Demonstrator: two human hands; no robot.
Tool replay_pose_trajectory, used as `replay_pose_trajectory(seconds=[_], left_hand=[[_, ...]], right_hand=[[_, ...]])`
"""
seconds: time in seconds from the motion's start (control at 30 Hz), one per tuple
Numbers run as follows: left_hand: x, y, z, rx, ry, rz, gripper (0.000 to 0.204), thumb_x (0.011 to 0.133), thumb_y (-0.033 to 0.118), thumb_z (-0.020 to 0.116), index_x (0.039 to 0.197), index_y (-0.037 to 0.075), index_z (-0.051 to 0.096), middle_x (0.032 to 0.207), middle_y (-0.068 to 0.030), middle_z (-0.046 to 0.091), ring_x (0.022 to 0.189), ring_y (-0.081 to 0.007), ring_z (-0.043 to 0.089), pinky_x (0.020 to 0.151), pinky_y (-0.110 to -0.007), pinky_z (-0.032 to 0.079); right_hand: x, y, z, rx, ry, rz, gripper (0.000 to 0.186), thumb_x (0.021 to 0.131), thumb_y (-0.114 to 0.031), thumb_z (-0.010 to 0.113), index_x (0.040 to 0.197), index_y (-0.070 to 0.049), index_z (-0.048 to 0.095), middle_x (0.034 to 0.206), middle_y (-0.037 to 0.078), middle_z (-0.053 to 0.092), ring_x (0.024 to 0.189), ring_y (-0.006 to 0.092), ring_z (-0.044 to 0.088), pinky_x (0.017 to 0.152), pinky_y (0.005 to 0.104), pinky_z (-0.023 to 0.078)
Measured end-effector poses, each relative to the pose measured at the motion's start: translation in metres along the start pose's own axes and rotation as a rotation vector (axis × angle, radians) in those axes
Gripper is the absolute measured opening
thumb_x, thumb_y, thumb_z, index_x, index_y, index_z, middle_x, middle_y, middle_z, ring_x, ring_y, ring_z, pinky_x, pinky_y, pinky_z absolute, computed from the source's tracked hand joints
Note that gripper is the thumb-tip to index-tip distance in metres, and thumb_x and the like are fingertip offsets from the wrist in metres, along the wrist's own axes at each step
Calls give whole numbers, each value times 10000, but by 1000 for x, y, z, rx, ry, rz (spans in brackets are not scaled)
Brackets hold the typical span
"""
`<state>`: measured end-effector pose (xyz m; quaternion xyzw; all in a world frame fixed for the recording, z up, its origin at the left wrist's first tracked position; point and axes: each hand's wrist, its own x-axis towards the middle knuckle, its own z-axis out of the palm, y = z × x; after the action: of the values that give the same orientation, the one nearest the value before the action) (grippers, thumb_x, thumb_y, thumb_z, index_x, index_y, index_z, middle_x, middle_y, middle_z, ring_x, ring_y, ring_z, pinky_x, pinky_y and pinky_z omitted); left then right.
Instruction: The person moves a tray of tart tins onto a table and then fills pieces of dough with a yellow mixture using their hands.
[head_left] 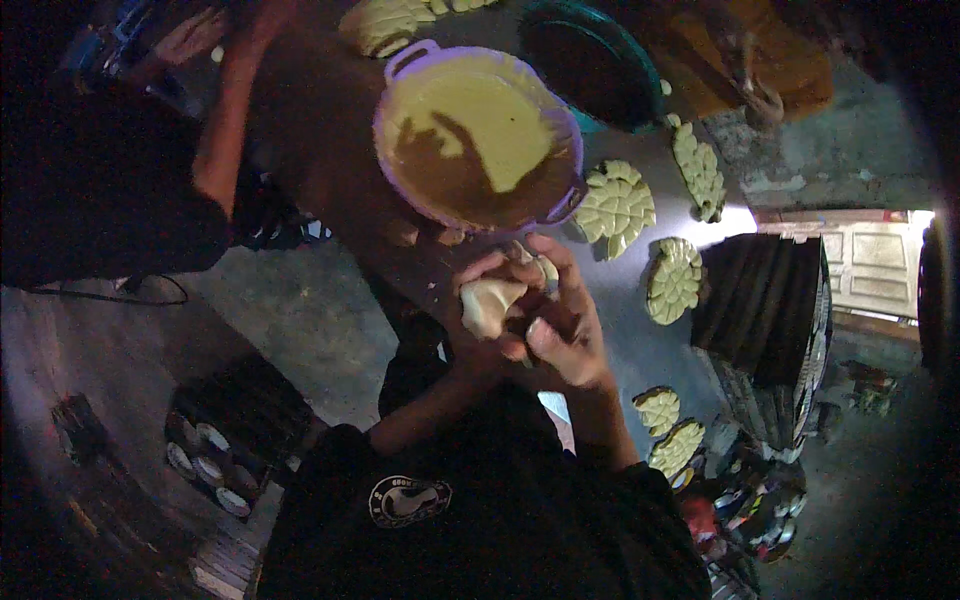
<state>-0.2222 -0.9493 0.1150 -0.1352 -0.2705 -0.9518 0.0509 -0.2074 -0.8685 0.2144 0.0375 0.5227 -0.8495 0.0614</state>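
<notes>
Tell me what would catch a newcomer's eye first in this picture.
Most striking is the purple basin of yellow batter at top centre, with a hand's shadow falling across it. Just below it, the left hand and right hand together cup a pale lump of dough. To the right, scored, flower-shaped dough pieces lie along the dark table.

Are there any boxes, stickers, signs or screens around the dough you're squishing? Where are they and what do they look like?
Round badge: on the black shirt at the bottom, dark with a pale rim and a pale shape inside.
Colourful packets: low on the right, a jumble of red, blue and white, too blurred to make out.
No signs or screens show.
Both hands, left hand and right hand, hold the dough lump.
</notes>
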Motion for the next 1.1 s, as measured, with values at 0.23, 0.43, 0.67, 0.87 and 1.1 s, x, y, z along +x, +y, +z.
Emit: replay_pose_trajectory(seconds=[0.23, 0.43, 0.67, 0.87, 1.1], left_hand=[[-18, 21, -46, 539, 464, -363, 699, 868, 99, 792, 1458, 89, 418, 1289, -90, 566, 1077, -180, 600, 982, -367, 485], [-27, 50, -52, 757, 495, -444, 409, 937, 77, 716, 1316, 76, 560, 1099, -31, 647, 945, -104, 614, 891, -302, 503], [-44, 33, -60, 771, 345, -460, 355, 1003, 260, 663, 1299, 76, 593, 1164, -42, 664, 1005, -147, 626, 899, -302, 502], [-44, 61, 34, -117, 379, -742, 504, 1046, 421, 556, 1387, 51, 533, 1289, -91, 637, 1166, -226, 616, 1016, -363, 487], [-87, 23, 93, -113, 245, -877, 385, 1047, 239, 571, 1343, -7, 556, 1319, -96, 616, 1221, -198, 592, 1036, -357, 475]], right_hand=[[137, 31, -54, -1777, -465, -346, 451, 904, -63, 658, 1345, -32, 570, 1245, 154, 665, 917, 336, 716, 848, 425, 589], [150, 46, -64, -1780, -626, -264, 449, 949, -108, 622, 1384, -31, 544, 1318, 182, 616, 964, 353, 686, 869, 450, 554], [66, 29, -54, -643, -65, 16, 359, 1033, -301, 599, 1296, -61, 642, 1149, 79, 704, 1034, 159, 631, 860, 321, 492], [-33, 3, -55, -133, 1, -21, 281, 981, -86, 672, 1253, -20, 643, 1130, 88, 699, 972, 125, 658, 839, 279, 533], [-141, -29, -121, -587, 76, -355, 372, 886, -82, 774, 1234, -7, 668, 1266, 141, 654, 1128, 199, 661, 904, 334, 567]])
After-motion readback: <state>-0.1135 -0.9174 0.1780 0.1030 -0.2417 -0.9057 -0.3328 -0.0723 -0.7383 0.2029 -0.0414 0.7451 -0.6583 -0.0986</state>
